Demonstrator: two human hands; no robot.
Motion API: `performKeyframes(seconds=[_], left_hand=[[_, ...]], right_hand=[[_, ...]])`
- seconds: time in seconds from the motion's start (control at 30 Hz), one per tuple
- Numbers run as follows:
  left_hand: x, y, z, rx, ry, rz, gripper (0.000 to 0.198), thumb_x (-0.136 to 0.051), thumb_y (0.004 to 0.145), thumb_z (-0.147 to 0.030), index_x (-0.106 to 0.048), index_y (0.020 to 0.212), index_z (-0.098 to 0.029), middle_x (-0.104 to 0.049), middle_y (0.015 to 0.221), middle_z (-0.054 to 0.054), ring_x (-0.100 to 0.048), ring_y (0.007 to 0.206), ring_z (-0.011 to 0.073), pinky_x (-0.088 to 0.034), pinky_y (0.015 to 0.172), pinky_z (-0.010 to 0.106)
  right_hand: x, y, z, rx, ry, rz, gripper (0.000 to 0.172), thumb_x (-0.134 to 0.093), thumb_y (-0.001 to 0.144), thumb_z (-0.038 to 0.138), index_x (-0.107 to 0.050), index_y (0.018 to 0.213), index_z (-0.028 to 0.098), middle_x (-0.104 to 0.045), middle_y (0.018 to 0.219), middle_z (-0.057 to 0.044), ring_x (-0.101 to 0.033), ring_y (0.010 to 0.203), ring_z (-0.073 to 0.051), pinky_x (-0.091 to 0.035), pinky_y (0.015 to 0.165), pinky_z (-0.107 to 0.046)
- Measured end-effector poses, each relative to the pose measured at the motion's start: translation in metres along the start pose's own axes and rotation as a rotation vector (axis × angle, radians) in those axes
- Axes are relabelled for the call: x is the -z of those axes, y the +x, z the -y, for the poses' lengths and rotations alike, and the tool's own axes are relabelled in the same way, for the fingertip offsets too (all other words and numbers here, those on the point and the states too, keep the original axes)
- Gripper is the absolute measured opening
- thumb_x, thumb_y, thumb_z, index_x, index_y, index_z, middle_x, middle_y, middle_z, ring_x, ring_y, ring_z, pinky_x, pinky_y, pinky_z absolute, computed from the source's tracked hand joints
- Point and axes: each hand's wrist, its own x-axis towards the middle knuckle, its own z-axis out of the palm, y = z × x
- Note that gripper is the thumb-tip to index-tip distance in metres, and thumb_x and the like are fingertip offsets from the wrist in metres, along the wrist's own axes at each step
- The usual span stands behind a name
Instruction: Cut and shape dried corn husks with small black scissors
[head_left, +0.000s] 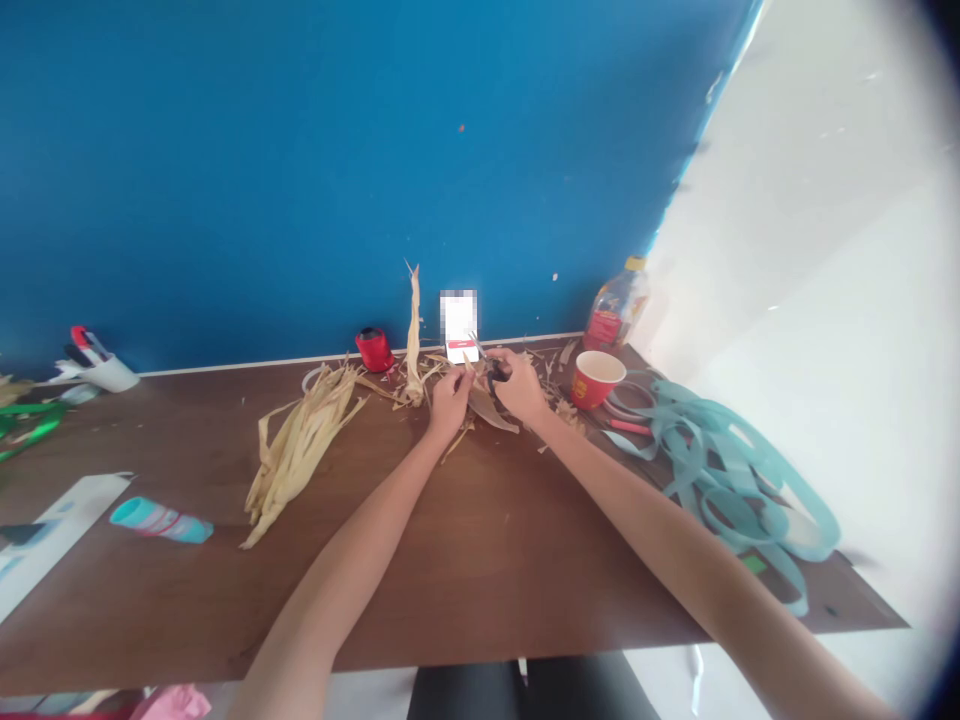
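My left hand [450, 398] is closed in a pinch on a dried corn husk piece [491, 412] that lies on the brown table [480, 540]. My right hand [519, 385] is closed round a pair of scissors [489, 364] with dark handles, the blades pointing up and left toward the husk. Both hands meet near the far middle of the table, close to the blue wall. Husk scraps [442, 368] lie scattered around them, and one tall husk [413, 335] stands upright just left of my hands.
A pile of long husk strips [300, 450] lies to the left. A red cup [596, 378], a bottle [616, 308], a small red object [373, 349] and teal ribbon loops [720, 470] sit at the right and back. A teal tube [161, 520] and white holder [105, 370] are at left.
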Motion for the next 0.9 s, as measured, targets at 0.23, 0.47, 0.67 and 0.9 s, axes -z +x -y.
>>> performKeyframes(seconds=[0.23,0.47,0.67,0.9], left_hand=[[-0.002,0.001,0.005,-0.024,0.042,-0.030,0.032,-0.051,0.090,-0.045,-0.062,0.075,-0.017,-0.058,0.068,0.001,-0.052,0.068,0.0146,-0.039,0.066,0.024],[-0.002,-0.002,0.004,-0.037,0.005,-0.080,0.027,-0.054,0.088,-0.044,-0.064,0.088,-0.019,-0.064,0.078,0.003,-0.058,0.070,0.0153,-0.044,0.067,0.026],[-0.007,0.002,0.012,-0.013,-0.153,-0.039,0.029,-0.064,0.082,-0.043,-0.063,0.097,-0.017,-0.067,0.085,0.004,-0.060,0.071,0.0149,-0.047,0.068,0.026],[-0.008,0.004,0.016,0.014,-0.168,-0.024,0.025,-0.062,0.084,-0.042,-0.060,0.088,-0.017,-0.065,0.079,0.003,-0.060,0.072,0.0150,-0.047,0.067,0.026]], right_hand=[[0.005,-0.002,0.005,0.008,-0.014,-0.044,0.046,-0.056,0.070,0.026,-0.061,0.115,0.021,-0.067,0.075,0.002,-0.058,0.066,-0.015,-0.044,0.066,-0.025],[0.001,-0.001,0.002,0.016,0.112,-0.042,0.056,-0.059,0.071,0.026,-0.051,0.125,0.019,-0.066,0.079,0.000,-0.061,0.071,-0.017,-0.046,0.067,-0.027],[-0.002,-0.001,-0.001,0.040,0.115,-0.053,0.056,-0.063,0.069,0.024,-0.051,0.124,0.022,-0.064,0.074,0.002,-0.059,0.068,-0.017,-0.046,0.069,-0.030],[-0.003,-0.002,0.000,-0.016,0.170,-0.089,0.056,-0.064,0.070,0.028,-0.048,0.123,0.021,-0.065,0.076,0.002,-0.059,0.066,-0.016,-0.045,0.064,-0.028]])
